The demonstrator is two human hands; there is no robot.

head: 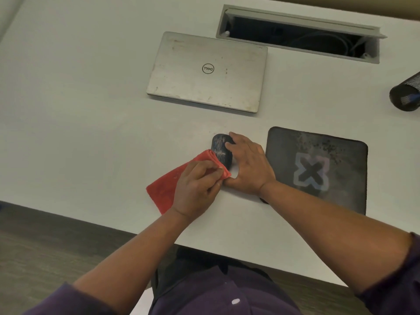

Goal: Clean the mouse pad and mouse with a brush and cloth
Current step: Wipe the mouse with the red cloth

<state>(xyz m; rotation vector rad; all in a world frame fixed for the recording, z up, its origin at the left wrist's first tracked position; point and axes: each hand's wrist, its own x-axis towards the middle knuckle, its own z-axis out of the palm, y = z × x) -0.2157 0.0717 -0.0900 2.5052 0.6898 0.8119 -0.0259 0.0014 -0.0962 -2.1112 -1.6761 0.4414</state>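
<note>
A dusty black mouse [221, 151] sits on the white table, left of the mouse pad. My right hand [248, 165] grips the mouse from its right side, fingers curled over its top. My left hand [196, 187] pinches a folded red cloth [168, 186] and holds its folded edge against the mouse's near left side. The dark mouse pad [318, 169], with a pale X mark and dust specks, lies flat to the right, apart from the mouse. No brush is in view.
A shut silver laptop [208, 72] lies behind the mouse. An open cable tray [297, 34] is set into the table at the back. A black mesh holder [406, 93] lies at the right edge. The table's front edge [113, 226] runs close to my body.
</note>
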